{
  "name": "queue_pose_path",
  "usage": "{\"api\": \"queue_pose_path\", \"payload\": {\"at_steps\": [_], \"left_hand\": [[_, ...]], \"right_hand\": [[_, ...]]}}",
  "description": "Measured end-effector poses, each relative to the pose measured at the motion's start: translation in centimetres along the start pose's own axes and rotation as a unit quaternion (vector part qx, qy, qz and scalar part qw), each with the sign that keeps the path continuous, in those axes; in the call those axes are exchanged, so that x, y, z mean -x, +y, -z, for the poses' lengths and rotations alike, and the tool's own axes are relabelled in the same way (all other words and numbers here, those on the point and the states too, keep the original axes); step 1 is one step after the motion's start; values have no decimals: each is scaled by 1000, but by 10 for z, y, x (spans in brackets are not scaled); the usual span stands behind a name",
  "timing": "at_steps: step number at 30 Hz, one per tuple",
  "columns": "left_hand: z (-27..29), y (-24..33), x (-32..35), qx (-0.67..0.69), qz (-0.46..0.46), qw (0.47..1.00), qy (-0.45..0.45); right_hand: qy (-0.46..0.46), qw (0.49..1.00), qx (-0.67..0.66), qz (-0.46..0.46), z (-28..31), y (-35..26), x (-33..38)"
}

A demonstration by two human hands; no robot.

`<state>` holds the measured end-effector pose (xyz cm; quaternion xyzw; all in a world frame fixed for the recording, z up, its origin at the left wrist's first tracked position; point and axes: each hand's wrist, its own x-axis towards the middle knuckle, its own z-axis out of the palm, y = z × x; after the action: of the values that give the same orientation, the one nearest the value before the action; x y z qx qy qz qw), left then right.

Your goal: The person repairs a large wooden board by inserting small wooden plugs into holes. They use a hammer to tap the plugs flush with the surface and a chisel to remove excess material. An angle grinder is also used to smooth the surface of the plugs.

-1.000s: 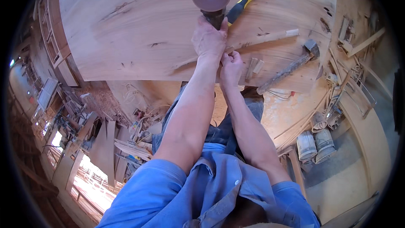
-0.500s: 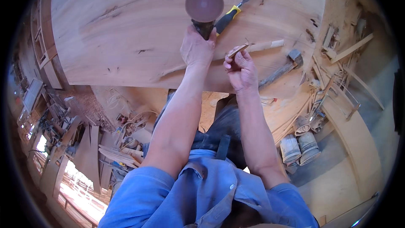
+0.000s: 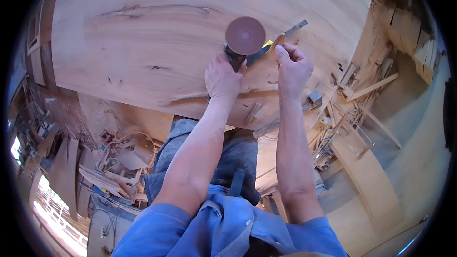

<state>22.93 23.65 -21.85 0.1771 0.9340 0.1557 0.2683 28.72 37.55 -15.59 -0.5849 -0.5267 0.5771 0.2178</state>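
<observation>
My left hand point(image 3: 223, 77) is wrapped round the dark body of an angle grinder point(image 3: 235, 60). Its round brown sanding disc point(image 3: 245, 35) faces up. Right of the disc and apart from it, my right hand point(image 3: 295, 66) pinches a small thin piece of wood point(image 3: 278, 42) between thumb and fingers. Behind both lies a chisel point(image 3: 297, 27) on the wide wooden slab point(image 3: 143, 38), its yellow and dark handle partly covered by the disc and the wood piece. A hammer point(image 3: 314, 98) lies at the slab's near right edge, its handle partly behind my right forearm.
A short pale offcut point(image 3: 256, 112) rests near the slab's front edge. To the right are scattered wood strips point(image 3: 373, 87) and a curved board point(image 3: 364, 176). Boards and scrap point(image 3: 102, 181) clutter the floor at left. My legs stand close against the slab.
The view has shifted. My right hand has carried the wood piece farther over the slab, up beside the disc and in front of the chisel. The grinder stays in my left hand.
</observation>
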Motion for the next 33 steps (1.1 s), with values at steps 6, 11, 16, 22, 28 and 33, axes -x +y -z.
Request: {"api": "queue_pose_path", "payload": {"at_steps": [6, 11, 16, 22, 28, 33], "left_hand": [[-5, -3, -1, -11, -12, 1000, 16], [-7, -3, -2, -3, -14, 999, 36], [-8, -2, -2, -10, -19, 999, 36], [-7, -2, -3, -1, -14, 999, 33], [-6, -3, -3, 9, -9, 1000, 21], [-4, -3, -3, 9, -8, 1000, 20]], "right_hand": [[4, 992, 103, 72, -26, -3, -11], [8, 977, 183, 111, -39, -4, -15], [25, 958, 246, 147, -44, -2, -24], [18, 936, 314, 157, -46, -6, -25], [28, 932, 315, 176, -48, -6, -21], [7, 920, 353, 173, -44, -10, -17]]}}
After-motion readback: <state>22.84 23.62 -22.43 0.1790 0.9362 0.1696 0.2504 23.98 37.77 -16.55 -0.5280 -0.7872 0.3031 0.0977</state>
